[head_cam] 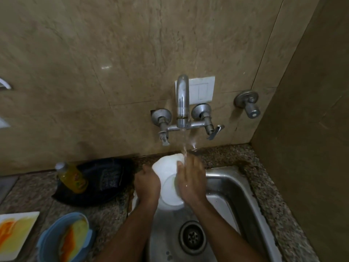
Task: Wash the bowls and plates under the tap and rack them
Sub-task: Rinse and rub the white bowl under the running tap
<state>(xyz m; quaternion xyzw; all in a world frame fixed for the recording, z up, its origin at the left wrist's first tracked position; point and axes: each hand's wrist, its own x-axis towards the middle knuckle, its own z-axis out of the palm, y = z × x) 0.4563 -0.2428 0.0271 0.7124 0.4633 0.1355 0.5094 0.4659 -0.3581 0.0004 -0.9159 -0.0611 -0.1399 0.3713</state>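
I'd keep my left hand (147, 183) gripping the white bowl (169, 178) by its left rim (underside up) while my flat right hand (189, 179) rubs it under the tap (182, 103) stream.

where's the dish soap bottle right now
In the head view the yellow dish soap bottle is on the granite counter left of the sink, against a black pan, beyond the blue bowl.

Over the steel sink (232, 188), the left hand (146, 183) grips the edge of a white bowl (168, 165) turned bottom-up under the running tap (182, 103), while the right hand (190, 178) lies flat on its underside, fingers straight in the stream.
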